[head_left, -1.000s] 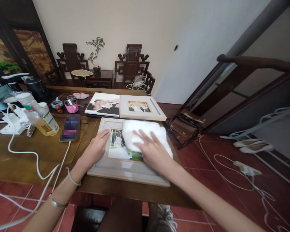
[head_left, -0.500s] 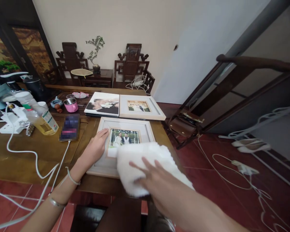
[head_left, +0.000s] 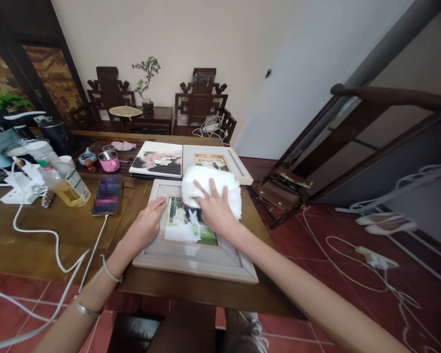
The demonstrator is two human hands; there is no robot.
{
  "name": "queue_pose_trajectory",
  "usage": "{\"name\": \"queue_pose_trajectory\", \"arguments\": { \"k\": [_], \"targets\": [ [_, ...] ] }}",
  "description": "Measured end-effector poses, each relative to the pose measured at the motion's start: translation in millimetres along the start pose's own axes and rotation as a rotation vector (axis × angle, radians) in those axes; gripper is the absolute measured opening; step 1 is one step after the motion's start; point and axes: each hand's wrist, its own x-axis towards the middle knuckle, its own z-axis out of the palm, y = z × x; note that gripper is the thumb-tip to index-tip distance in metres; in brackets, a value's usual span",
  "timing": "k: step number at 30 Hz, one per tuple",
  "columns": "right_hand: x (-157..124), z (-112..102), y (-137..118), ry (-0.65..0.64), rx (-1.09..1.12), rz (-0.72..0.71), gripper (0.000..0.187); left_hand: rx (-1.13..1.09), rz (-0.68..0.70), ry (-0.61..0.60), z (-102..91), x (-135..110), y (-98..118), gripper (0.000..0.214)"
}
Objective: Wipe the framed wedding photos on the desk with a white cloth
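Observation:
A light-coloured picture frame (head_left: 191, 267) with a photo of two people in its middle lies flat on the wooden table. My left hand (head_left: 149, 220) holds the frame's left side, its fingers over the border and close together. With fingers spread, my right hand (head_left: 216, 208) presses a folded white cloth (head_left: 209, 181) onto the far right part of that frame. The cloth hides the top of the photo and overlaps the near edge of a second picture frame (head_left: 238, 164). Left of that second frame is a photo panel (head_left: 158, 166).
Left on the table (head_left: 69, 240) are a phone (head_left: 107, 196) with a charging cable, a bottle of yellow liquid (head_left: 71, 189), a pink cup (head_left: 109, 162) and a white power strip (head_left: 20, 189). A dark wooden chair (head_left: 367, 110) with a brown bag (head_left: 279, 195) stands right.
My right hand has pushed the white cloth away from me, from the frame's near right corner to its far right part. My left hand has stayed on the frame.

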Motion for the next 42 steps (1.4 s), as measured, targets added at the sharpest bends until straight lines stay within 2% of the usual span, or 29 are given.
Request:
{"name": "queue_pose_trajectory", "arguments": {
  "k": [2,4,7,11,13,15,18,21,23,26,28,32,35,38,42],
  "targets": [
    [11,1,0,-0.027,-0.035,0.009,0.062,-0.01,-0.004,0.021,1.1,-1,-1,0.058],
    [7,-3,-9,-0.104,-0.014,-0.02,0.062,-0.019,-0.009,0.033,2.1,-1,-1,0.057],
    [-26,-25,-29,-0.271,0.093,-0.112,0.065,-0.02,-0.012,0.028,2.8,-1,-1,0.056],
    [-82,-70,-44,-0.526,0.302,-0.305,0.064,-0.017,-0.018,0.034,2.5,1,0,0.054],
    [-99,-84,-43,-0.563,0.416,-0.369,0.066,-0.015,-0.019,0.033,2.2,1,1,0.053],
    [-101,-84,-37,-0.525,0.474,-0.349,0.069,-0.014,-0.02,0.02,1.5,0,1,0.052],
    [-78,-61,-24,-0.357,0.318,-0.185,0.072,-0.031,-0.028,0.026,-0.7,-1,2,0.051],
    [-32,-31,-7,-0.158,0.038,-0.006,0.07,-0.085,-0.007,0.086,-4.4,-1,5,0.05],
    [0,-16,0,-0.076,-0.057,0.059,0.067,-0.135,-0.011,0.145,-7.1,-1,8,0.048],
    [33,-8,-11,-0.077,-0.053,-0.003,0.061,-0.214,-0.072,0.236,-10.8,0,13,0.049],
    [35,-10,-32,-0.125,-0.008,-0.102,0.055,-0.265,-0.112,0.284,-13.2,1,15,0.051],
    [-2,-30,-76,-0.2,0.08,-0.265,0.05,-0.348,-0.183,0.344,-18.1,0,19,0.054],
    [-40,-52,-86,-0.346,0.157,-0.395,0.058,-0.363,-0.209,0.358,-19.3,-1,20,0.053],
    [-67,-71,-76,-0.537,0.205,-0.423,0.063,-0.271,-0.164,0.308,-16.0,-1,17,0.048],
    [-81,-85,-42,-0.589,0.23,-0.268,0.062,-0.173,-0.015,0.189,-7.2,-2,9,0.041]
  ]
}}
